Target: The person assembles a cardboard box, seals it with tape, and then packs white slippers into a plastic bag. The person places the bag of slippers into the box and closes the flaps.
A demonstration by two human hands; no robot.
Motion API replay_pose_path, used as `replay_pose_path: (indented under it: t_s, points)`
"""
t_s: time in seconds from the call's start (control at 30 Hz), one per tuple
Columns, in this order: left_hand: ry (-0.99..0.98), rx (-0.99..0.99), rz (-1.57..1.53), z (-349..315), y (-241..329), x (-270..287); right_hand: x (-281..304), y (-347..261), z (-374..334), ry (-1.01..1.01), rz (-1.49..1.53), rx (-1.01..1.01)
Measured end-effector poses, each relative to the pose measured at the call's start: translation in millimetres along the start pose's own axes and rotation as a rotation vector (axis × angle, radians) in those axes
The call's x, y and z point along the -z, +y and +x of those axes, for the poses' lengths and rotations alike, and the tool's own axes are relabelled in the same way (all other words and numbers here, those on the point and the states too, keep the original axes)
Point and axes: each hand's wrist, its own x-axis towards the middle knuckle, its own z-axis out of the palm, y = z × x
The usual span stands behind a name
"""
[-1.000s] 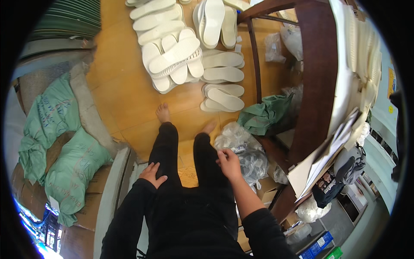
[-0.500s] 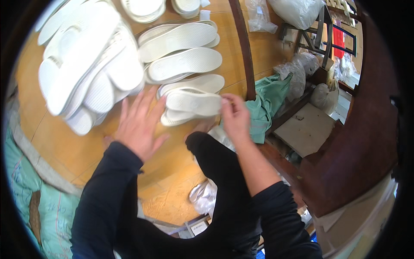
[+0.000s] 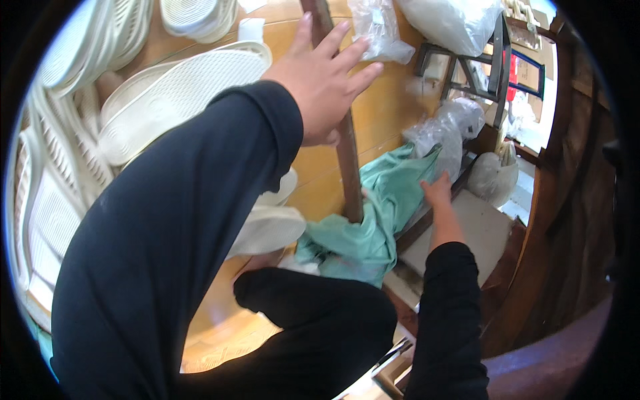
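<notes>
My left hand (image 3: 321, 83) is raised with its fingers spread and holds nothing. It is over the brown wooden bar (image 3: 348, 153) and the tan floor, right of a white textured shoe sole (image 3: 193, 90). My right hand (image 3: 437, 192) reaches to the edge of a green cloth sack (image 3: 387, 193), just below a clear plastic bag (image 3: 440, 137). Its thumb and fingers look apart, though its contact with the cloth is unclear. Beneath my left forearm more pale soles (image 3: 267, 230) show in part, the others hidden by the sleeve.
Stacked white soles (image 3: 57, 207) fill the left side, with another pile (image 3: 199, 17) at the top. A dark stool (image 3: 467, 70) bears a large white plastic bag (image 3: 453, 23). A grey board (image 3: 460, 233) lies beside my right forearm. My bent knee (image 3: 320, 313) is below the sack.
Both hands have left the soles. My left hand has swung up and right; my right hand has gone right to the green sack. The view has shifted, and my left sleeve covers many soles.
</notes>
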Motion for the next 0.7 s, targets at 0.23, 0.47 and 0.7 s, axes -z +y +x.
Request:
replay_pose_path:
  t_s: [0.23, 0.47, 0.7]
  points:
    - [-0.031, 0.110, -0.053, 12, 10, -22, -89, -33, 29, -0.257, -0.047, 0.022]
    - [-0.176, 0.006, -0.167, 18, 3, 0, -124, -9, 21, -0.592, 0.779, -0.148]
    - [-0.203, 0.015, -0.091, 16, 9, -6, -118, 66, 121, -0.102, -0.301, -0.082]
